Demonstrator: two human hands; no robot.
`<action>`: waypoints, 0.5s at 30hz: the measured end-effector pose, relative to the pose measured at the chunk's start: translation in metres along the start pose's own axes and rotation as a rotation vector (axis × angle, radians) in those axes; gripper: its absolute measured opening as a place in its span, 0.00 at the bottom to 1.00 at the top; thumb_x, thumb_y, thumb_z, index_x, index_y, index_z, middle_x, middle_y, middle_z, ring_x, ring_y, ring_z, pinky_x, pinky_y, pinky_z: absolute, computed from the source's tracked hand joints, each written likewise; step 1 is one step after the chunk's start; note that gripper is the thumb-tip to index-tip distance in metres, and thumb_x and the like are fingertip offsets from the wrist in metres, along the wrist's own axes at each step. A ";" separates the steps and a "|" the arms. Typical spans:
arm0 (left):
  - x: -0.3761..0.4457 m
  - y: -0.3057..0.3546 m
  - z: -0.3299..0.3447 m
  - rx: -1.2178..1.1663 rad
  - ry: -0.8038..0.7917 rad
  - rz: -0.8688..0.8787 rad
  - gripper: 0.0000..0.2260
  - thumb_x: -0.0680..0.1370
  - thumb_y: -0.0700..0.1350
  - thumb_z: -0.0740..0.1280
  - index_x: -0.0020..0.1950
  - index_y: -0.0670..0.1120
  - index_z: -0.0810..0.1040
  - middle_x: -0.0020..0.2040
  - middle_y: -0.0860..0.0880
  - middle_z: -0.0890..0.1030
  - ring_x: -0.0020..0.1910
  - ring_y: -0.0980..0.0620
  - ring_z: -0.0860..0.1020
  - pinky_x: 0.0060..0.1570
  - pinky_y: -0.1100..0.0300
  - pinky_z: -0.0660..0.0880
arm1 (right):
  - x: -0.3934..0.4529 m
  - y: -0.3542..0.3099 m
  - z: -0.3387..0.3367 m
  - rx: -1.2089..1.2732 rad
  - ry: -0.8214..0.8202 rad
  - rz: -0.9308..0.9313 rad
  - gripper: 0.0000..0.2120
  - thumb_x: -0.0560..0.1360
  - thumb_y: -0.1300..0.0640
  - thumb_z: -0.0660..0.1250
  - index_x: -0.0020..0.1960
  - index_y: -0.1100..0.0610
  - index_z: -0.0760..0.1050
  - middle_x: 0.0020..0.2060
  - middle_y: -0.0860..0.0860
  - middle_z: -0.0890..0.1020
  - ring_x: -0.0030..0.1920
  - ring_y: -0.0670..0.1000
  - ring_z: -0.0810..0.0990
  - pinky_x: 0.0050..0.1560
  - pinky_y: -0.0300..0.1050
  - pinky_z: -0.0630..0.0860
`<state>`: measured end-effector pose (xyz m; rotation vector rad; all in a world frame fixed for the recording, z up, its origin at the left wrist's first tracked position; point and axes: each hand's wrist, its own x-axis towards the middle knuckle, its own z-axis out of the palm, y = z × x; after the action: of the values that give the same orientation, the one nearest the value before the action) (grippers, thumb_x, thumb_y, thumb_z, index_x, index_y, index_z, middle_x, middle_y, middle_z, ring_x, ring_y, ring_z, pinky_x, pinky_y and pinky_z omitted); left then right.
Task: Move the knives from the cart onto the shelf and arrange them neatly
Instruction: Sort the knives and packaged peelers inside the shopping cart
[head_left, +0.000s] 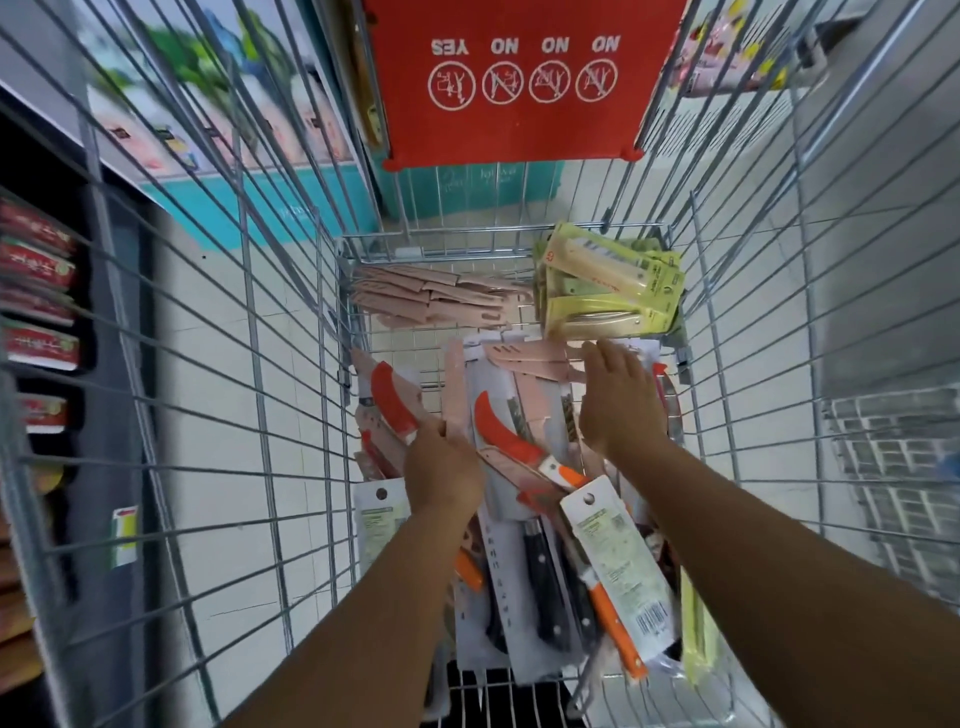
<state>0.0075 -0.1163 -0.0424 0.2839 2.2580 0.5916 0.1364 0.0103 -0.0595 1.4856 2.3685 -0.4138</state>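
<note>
Both my arms reach down into a wire shopping cart (291, 364) full of packaged knives. My left hand (441, 467) grips a pink sheathed knife (454, 389) near the cart's middle. Straight-fingered, my right hand (621, 395) lies over a pile of pink knife sheaths (524, 356) and white knife cards. Red-sheathed knives (501, 434) with orange handles lie between my hands. A black-handled knife (537, 571) on a white card lies under my forearms. A carded orange-handled knife (615, 577) lies at the near right.
More pink sheaths (431, 296) are stacked at the cart's far end, beside yellow-green knife packs (608, 283). A red warning flap (519, 78) hangs on the far wall. A dark shelf (41, 312) with red packages stands to the left, a grey rack (893, 467) to the right.
</note>
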 end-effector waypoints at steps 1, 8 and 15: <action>0.003 0.001 0.001 0.000 -0.001 -0.017 0.10 0.83 0.44 0.54 0.58 0.45 0.73 0.40 0.52 0.75 0.32 0.58 0.70 0.27 0.63 0.62 | 0.003 0.003 0.000 -0.045 0.010 -0.017 0.30 0.71 0.65 0.61 0.72 0.57 0.59 0.70 0.55 0.64 0.70 0.56 0.62 0.68 0.50 0.61; 0.006 0.012 -0.003 -0.157 -0.007 -0.090 0.09 0.82 0.43 0.52 0.50 0.48 0.72 0.48 0.46 0.79 0.40 0.49 0.76 0.31 0.59 0.67 | 0.016 0.014 -0.004 -0.131 -0.008 -0.070 0.27 0.70 0.64 0.66 0.67 0.53 0.64 0.64 0.54 0.68 0.63 0.57 0.69 0.58 0.51 0.70; 0.013 0.021 -0.010 -0.150 0.006 -0.083 0.11 0.82 0.46 0.56 0.52 0.46 0.78 0.43 0.48 0.79 0.36 0.52 0.75 0.27 0.63 0.63 | 0.012 0.008 -0.005 -0.083 0.004 -0.201 0.16 0.77 0.64 0.58 0.62 0.55 0.74 0.53 0.54 0.76 0.53 0.55 0.75 0.46 0.47 0.72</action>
<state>-0.0082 -0.0967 -0.0340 0.1135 2.2058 0.7136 0.1385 0.0255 -0.0609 1.2184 2.5148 -0.3544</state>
